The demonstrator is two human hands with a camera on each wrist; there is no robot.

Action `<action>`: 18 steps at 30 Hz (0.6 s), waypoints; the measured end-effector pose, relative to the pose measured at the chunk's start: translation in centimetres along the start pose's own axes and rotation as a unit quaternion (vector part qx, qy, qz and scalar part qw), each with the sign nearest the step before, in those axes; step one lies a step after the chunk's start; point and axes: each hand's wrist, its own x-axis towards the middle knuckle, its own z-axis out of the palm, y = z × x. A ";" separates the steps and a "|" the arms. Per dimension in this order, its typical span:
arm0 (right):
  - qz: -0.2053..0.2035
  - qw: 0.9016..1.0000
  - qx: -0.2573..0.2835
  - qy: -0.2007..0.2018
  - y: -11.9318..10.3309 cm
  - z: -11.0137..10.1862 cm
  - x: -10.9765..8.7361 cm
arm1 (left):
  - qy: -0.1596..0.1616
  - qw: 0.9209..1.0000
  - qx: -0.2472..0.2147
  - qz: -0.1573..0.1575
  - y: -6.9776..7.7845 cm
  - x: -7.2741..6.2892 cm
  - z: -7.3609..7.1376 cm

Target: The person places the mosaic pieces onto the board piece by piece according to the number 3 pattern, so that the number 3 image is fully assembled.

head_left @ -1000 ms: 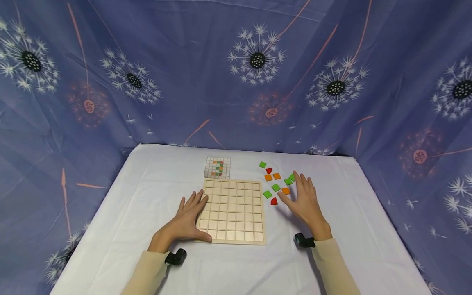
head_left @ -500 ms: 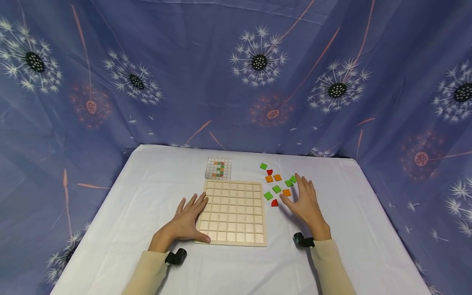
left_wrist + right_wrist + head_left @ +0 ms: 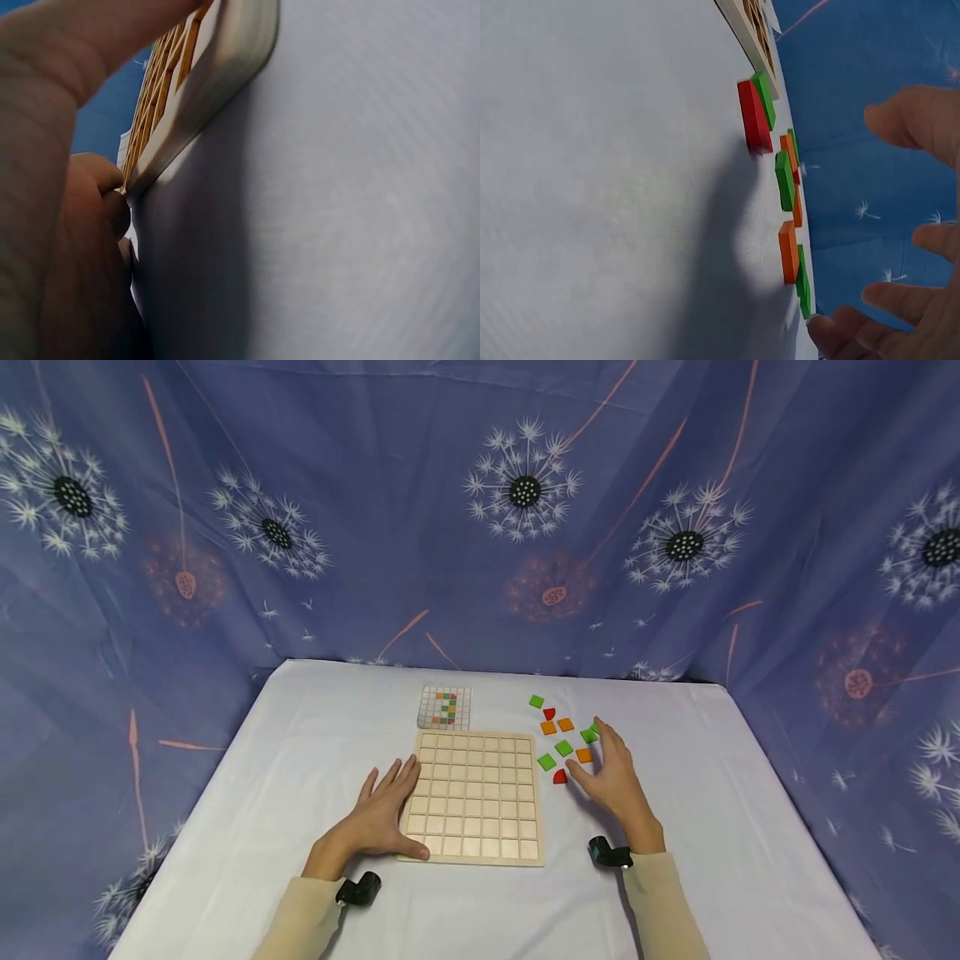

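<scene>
On the table point(image 3: 727, 810), the board point(image 3: 474, 800) lies near the middle. The card point(image 3: 444, 708) lies just behind its left half. Right of the board are scattered the tiles point(image 3: 564, 748), some farther back than its far edge. The left grip point(image 3: 379, 817) is at the board's left edge, the right grip point(image 3: 619, 783) at the rightmost tiles. Behind the table is the curtain point(image 3: 390, 510).

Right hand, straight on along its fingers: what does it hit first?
Probably the green tile at the right hand's fingertips, partly hidden by them in the head view. Whether they already touch is unclear.
</scene>
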 end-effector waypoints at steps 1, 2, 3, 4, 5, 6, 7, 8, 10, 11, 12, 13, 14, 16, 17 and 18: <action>-0.002 1.000 0.001 0.000 -0.1 0.0 -0.1 | -0.001 1.000 -0.001 -0.001 0.0 0.0 0.1; -0.003 1.000 0.003 0.001 -0.1 0.0 -0.2 | -0.001 1.000 -0.003 -0.002 0.0 0.0 0.1; -0.004 1.000 0.006 0.002 -0.2 0.1 -0.3 | 0.000 1.000 -0.001 -0.002 0.0 0.0 0.2; -0.004 1.000 0.010 0.002 -0.3 0.1 -0.4 | 0.002 1.000 -0.001 -0.002 0.0 -0.1 0.2; -0.005 1.000 0.013 0.000 -0.3 0.2 -0.6 | 0.004 1.000 -0.001 -0.002 0.0 -0.1 0.2; -0.005 1.000 0.016 -0.002 -0.3 0.3 -0.7 | 0.006 1.000 -0.001 -0.003 0.0 -0.1 0.3; -0.004 1.000 0.019 -0.004 -0.4 0.4 -0.8 | 0.006 1.000 -0.001 -0.004 0.0 -0.1 0.3; -0.004 1.000 0.020 -0.005 -0.5 0.6 -1.0 | 0.006 1.000 0.000 -0.004 0.0 -0.1 0.3; -0.002 1.000 0.016 -0.008 -0.6 0.8 -1.3 | 0.004 1.000 0.001 -0.004 -0.1 -0.1 0.3; -0.002 1.000 0.013 -0.007 -0.6 1.0 -1.5 | 0.004 1.000 0.000 -0.004 -0.1 -0.1 0.3; -0.002 1.000 0.011 -0.005 -0.7 1.1 -1.6 | 0.004 1.000 0.000 -0.002 -0.1 -0.2 0.3; -0.003 1.000 0.010 -0.005 -0.7 1.2 -1.8 | 0.005 1.000 0.000 -0.001 -0.1 -0.2 0.3; -0.004 1.000 0.005 -0.006 -0.8 1.3 -2.0 | 0.006 1.000 0.000 -0.001 -0.1 -0.2 0.2; -0.008 1.000 0.002 -0.010 -0.8 1.5 -2.3 | 0.006 1.000 0.000 0.000 0.0 -0.1 0.2; -0.010 1.000 0.003 -0.011 -0.8 1.4 -2.4 | 0.005 1.000 -0.002 0.001 0.0 -0.1 0.2; -0.011 1.000 0.004 -0.014 -0.8 1.4 -2.5 | 0.004 1.000 -0.001 0.002 0.1 0.0 0.3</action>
